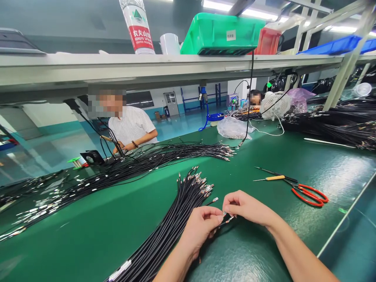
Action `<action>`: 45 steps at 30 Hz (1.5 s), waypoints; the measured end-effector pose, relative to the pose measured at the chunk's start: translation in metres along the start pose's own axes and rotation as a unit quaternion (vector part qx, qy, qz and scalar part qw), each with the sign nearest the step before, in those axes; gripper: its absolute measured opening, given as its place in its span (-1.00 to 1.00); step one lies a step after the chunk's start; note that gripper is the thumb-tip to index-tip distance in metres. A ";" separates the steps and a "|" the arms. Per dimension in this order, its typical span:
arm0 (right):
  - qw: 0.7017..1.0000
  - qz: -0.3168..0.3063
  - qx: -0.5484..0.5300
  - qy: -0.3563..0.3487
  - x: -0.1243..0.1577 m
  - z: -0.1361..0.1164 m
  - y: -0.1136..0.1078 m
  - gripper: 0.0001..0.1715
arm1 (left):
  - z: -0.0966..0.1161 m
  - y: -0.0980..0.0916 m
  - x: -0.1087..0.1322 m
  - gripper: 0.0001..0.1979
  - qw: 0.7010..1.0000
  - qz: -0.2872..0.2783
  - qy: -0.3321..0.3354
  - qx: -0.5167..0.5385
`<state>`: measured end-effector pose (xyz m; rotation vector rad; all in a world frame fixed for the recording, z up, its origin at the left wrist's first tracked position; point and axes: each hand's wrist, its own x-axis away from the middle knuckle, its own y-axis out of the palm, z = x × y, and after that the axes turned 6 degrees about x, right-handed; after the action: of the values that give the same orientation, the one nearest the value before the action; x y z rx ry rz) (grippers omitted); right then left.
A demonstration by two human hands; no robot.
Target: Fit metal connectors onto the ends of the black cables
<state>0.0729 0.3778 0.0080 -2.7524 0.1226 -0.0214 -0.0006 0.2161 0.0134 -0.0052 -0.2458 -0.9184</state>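
Note:
My left hand and my right hand meet over the green bench, both pinched on the metal-tipped end of one thin black cable. Just left of my hands lies a thick bundle of black cables with silver connector ends fanned out at its top. Another loose connector end pokes out between the bundle and my right hand.
Red-handled scissors and a yellow-handled pick lie to the right. A long spread of black cables crosses the green mat. A person in a striped shirt works opposite. An overhead shelf holds a green bin and a bottle.

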 end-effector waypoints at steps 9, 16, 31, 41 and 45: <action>1.000 0.002 -0.008 0.014 0.000 -0.005 0.002 -0.89 | 0.000 0.005 -0.003 -0.77 0.999 0.012 0.001 -0.037; 1.000 0.002 -0.011 0.001 0.000 -0.006 0.002 -0.87 | -0.003 0.000 -0.005 -0.76 1.000 -0.018 0.006 0.015; 0.999 0.007 -0.014 -0.028 0.001 -0.005 0.001 -0.90 | -0.003 0.003 -0.004 -0.81 0.996 0.076 0.030 0.019; 1.000 0.017 0.005 -0.010 0.001 -0.004 -0.001 -0.86 | -0.009 0.003 -0.003 -0.86 0.994 0.065 0.037 0.079; 1.000 0.016 -0.007 -0.022 0.001 -0.003 -0.002 -0.87 | -0.009 0.003 -0.002 -0.88 0.994 0.055 0.040 0.085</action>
<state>0.0737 0.3781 0.0111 -2.7616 0.1566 0.0479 0.0028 0.2183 0.0046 0.1732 -0.2470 -0.7842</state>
